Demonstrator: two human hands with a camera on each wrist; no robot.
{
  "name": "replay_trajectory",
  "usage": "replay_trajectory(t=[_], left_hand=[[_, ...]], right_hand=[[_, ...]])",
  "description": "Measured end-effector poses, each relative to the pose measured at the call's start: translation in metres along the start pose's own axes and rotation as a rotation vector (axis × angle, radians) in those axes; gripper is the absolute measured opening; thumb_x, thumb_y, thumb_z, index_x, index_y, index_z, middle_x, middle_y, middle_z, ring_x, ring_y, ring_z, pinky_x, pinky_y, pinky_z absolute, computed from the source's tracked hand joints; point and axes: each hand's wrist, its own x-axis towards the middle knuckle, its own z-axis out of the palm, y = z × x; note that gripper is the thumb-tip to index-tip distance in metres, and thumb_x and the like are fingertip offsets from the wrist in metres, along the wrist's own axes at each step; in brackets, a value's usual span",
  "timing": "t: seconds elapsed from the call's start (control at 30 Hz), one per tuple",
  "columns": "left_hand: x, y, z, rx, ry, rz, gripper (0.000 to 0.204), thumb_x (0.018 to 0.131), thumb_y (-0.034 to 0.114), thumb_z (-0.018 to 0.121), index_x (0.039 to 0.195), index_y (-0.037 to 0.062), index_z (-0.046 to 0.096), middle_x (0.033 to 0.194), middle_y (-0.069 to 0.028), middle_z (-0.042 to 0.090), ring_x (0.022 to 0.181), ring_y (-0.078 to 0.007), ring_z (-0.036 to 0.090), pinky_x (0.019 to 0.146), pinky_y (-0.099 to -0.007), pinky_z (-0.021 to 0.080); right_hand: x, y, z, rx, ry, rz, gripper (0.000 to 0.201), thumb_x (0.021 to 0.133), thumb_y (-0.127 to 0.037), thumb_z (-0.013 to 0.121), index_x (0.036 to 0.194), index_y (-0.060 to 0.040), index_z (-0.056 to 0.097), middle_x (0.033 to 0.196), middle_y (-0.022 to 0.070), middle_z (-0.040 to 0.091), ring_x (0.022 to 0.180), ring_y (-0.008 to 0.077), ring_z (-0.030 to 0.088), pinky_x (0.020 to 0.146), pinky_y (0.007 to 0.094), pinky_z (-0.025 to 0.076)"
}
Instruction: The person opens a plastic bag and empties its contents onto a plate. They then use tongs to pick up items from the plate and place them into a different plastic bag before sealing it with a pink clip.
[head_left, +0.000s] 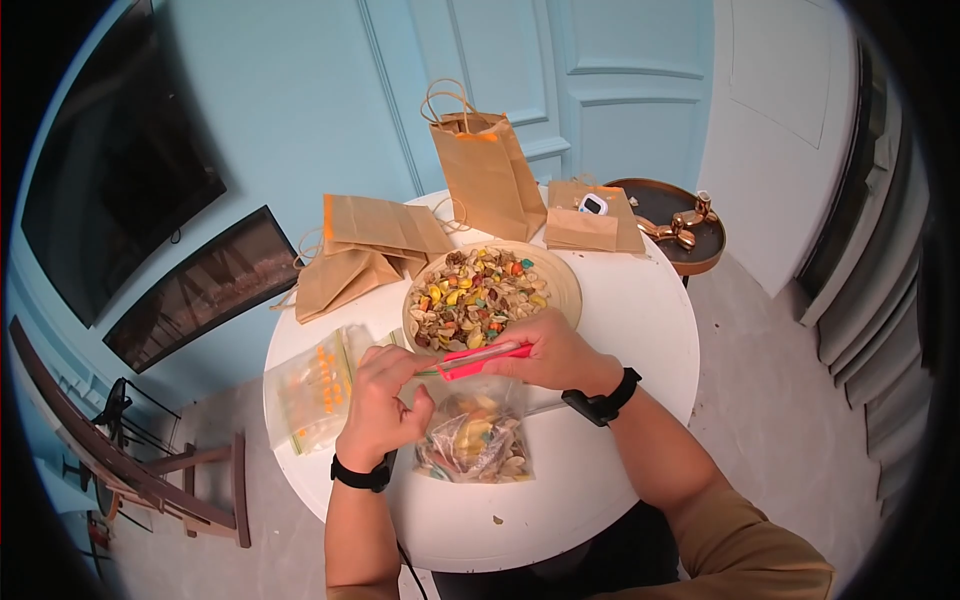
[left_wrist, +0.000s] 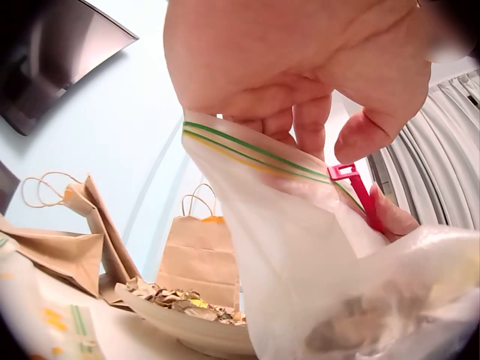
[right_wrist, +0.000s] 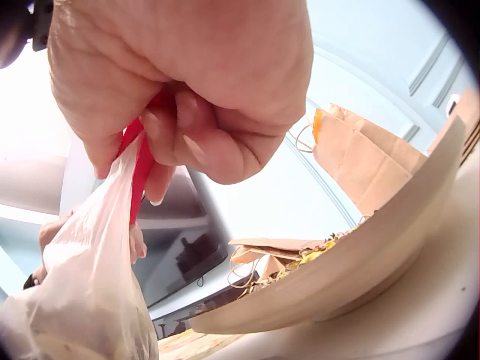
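A clear zip bag of dried mixed pieces hangs low over the front of the white table. My right hand pinches a red clip that lies across the bag's top edge. On the other side, my left hand holds the top edge, with its thumb apart from the fingers. In the left wrist view, the green and yellow zip lines run toward the clip, and the fingers are partly behind the bag. The right wrist view shows the right hand curled round the clip.
Behind the bag stands a wide round bowl of colourful dried pieces. Flat zip bags with orange writing lie at the left. Brown paper bags stand and lie at the back, a small white device on one. A side table stands back right.
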Motion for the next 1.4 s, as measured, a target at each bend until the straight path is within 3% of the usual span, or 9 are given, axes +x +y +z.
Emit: replay_trajectory(t=[0.3, 0.43, 0.57, 0.77, 0.97, 1.07, 1.17, 1.27, 1.4], left_hand=[[-0.006, -0.002, 0.011, -0.092, 0.095, -0.253, 0.018, 0.075, 0.003, 0.070, 0.092, -0.0006, 0.069, 0.086, -0.0161, 0.067, 0.081, -0.0330, 0.065, 0.080, -0.0408, 0.050], [-0.003, 0.006, 0.007, -0.147, 0.033, -0.061, 0.023, 0.081, 0.011, 0.077, 0.100, 0.0004, 0.071, 0.095, -0.0177, 0.069, 0.090, -0.0326, 0.066, 0.080, -0.0365, 0.052], [-0.001, 0.022, 0.010, -0.420, 0.013, -0.242, 0.019, 0.087, 0.014, 0.075, 0.100, 0.0006, 0.071, 0.096, -0.0133, 0.070, 0.088, -0.0222, 0.066, 0.080, -0.0313, 0.051], [-0.011, 0.012, 0.029, -0.764, 0.110, -0.374, 0.015, 0.096, 0.015, 0.067, 0.099, 0.0012, 0.069, 0.095, -0.0066, 0.070, 0.088, -0.0124, 0.063, 0.080, -0.0287, 0.050], [-0.011, -0.008, 0.008, -0.896, 0.198, -0.534, 0.029, 0.106, 0.032, 0.048, 0.109, 0.0043, 0.057, 0.090, -0.0082, 0.068, 0.075, -0.0147, 0.069, 0.062, -0.0251, 0.055], [-0.008, -0.012, -0.003, -0.854, 0.198, -0.659, 0.036, 0.106, 0.039, 0.045, 0.106, 0.0053, 0.057, 0.082, -0.0074, 0.065, 0.064, -0.0166, 0.066, 0.055, -0.0275, 0.055], [-0.011, -0.023, -0.003, -0.796, 0.243, -0.684, 0.038, 0.107, 0.041, 0.043, 0.111, 0.0054, 0.057, 0.076, -0.0034, 0.058, 0.057, -0.0147, 0.062, 0.049, -0.0263, 0.052], [-0.011, -0.028, -0.002, -0.822, 0.304, -0.720, 0.040, 0.106, 0.041, 0.044, 0.113, 0.0043, 0.058, 0.076, -0.0021, 0.055, 0.057, -0.0140, 0.060, 0.044, -0.0252, 0.048], [-0.009, -0.028, -0.003, -0.903, 0.368, -0.764, 0.035, 0.104, 0.032, 0.046, 0.112, 0.0008, 0.060, 0.076, -0.0016, 0.053, 0.053, -0.0128, 0.056, 0.041, -0.0244, 0.043]], right_hand=[[-0.002, 0.019, 0.004, 0.463, 0.355, 0.178, 0.027, 0.102, -0.020, 0.056, 0.091, 0.0030, 0.064, 0.065, 0.0019, 0.050, 0.059, 0.0097, 0.047, 0.056, 0.0265, 0.039], [0.000, -0.004, 0.031, 0.020, 0.331, -0.105, 0.013, 0.096, -0.011, 0.060, 0.094, 0.0013, 0.063, 0.076, 0.0077, 0.056, 0.068, 0.0168, 0.055, 0.061, 0.0319, 0.045], [-0.001, -0.019, 0.034, -0.140, 0.186, -0.235, 0.016, 0.087, -0.013, 0.072, 0.095, -0.0024, 0.063, 0.080, 0.0109, 0.062, 0.075, 0.0303, 0.058, 0.073, 0.0398, 0.047], [0.000, -0.012, 0.041, -0.158, 0.147, -0.418, 0.023, 0.085, -0.014, 0.074, 0.102, -0.0019, 0.064, 0.095, 0.0123, 0.062, 0.086, 0.0304, 0.059, 0.080, 0.0392, 0.047], [0.004, 0.002, 0.035, -0.352, 0.522, -0.102, 0.050, 0.082, -0.017, 0.077, 0.124, 0.0032, 0.058, 0.114, 0.0176, 0.063, 0.102, 0.0283, 0.062, 0.091, 0.0375, 0.049], [-0.001, 0.026, 0.037, -0.046, 0.288, 0.141, 0.063, 0.084, -0.013, 0.079, 0.137, -0.0005, 0.047, 0.120, 0.0129, 0.062, 0.094, 0.0140, 0.064, 0.078, 0.0270, 0.052], [0.000, 0.029, 0.039, 0.239, 0.156, 0.346, 0.047, 0.086, -0.013, 0.077, 0.126, 0.0002, 0.056, 0.105, 0.0071, 0.067, 0.085, 0.0079, 0.062, 0.072, 0.0238, 0.051], [0.004, 0.008, 0.025, 0.146, 0.075, 0.457, 0.026, 0.084, -0.006, 0.075, 0.108, 0.0004, 0.065, 0.087, 0.0024, 0.068, 0.078, 0.0068, 0.061, 0.068, 0.0232, 0.049], [0.000, 0.031, 0.010, 0.193, 0.276, 0.322, 0.014, 0.079, 0.001, 0.072, 0.092, 0.0000, 0.068, 0.080, 0.0018, 0.066, 0.075, 0.0055, 0.059, 0.066, 0.0228, 0.048]])
